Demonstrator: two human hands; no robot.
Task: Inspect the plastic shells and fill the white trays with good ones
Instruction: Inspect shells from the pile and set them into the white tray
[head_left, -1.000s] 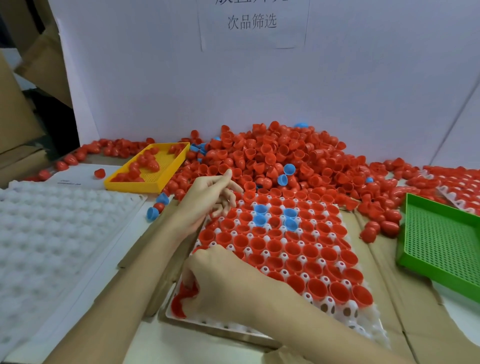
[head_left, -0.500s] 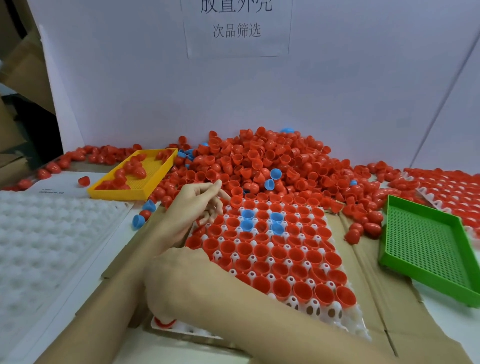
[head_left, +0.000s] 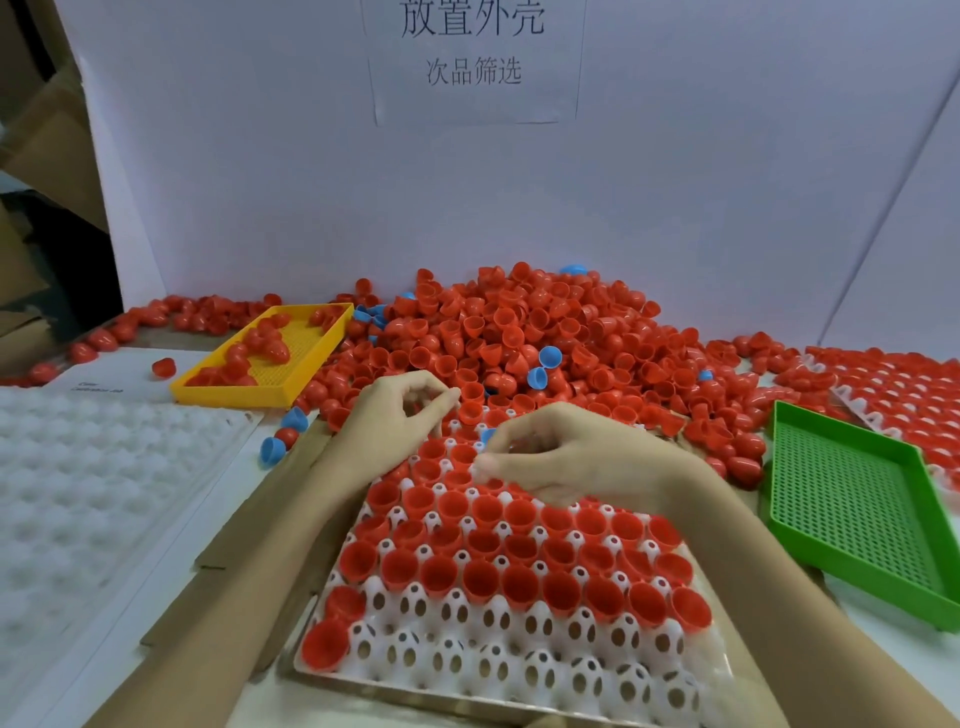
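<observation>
Head view — red shells (head_left: 480, 574) sit mouths-up in white tray (head_left: 519, 660).

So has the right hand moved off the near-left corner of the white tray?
Yes. The right hand has moved away from the white tray's near-left corner to its far rows, beside the left hand.

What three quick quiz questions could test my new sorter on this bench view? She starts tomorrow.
1. True or false: the green tray holds red shells.
2. Which side of the white tray is the yellow tray on: A left, B right?
3. The white tray's empty pockets lie in its ____ rows.

Key: 1 false, it shows no shells. 2 A. 3 nearest.
</observation>
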